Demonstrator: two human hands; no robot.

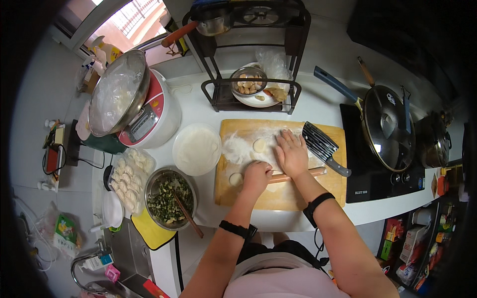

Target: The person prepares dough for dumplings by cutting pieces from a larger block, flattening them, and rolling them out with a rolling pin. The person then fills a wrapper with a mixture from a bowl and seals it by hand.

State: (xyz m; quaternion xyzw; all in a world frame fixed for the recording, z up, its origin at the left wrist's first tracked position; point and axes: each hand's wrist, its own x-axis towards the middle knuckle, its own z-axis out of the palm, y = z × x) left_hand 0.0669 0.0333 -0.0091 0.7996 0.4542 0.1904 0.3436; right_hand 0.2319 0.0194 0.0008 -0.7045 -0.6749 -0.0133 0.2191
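On a floured wooden board, my right hand lies palm down with its fingers stretched out, its heel and wrist by a wooden rolling pin. My left hand is curled near the pin's left end; what its fingers hold is hidden. A flattened round of dough rests above my left hand, and another dough round is to its left. Loose flour is heaped at the board's upper left. A cleaver with a dark grooved blade lies on the board's right side.
Left of the board are a white bowl of flour, a metal bowl of chopped green filling with chopsticks, and a tray of dumplings. A rack stands behind. At right, a lidded pan sits on the black cooktop.
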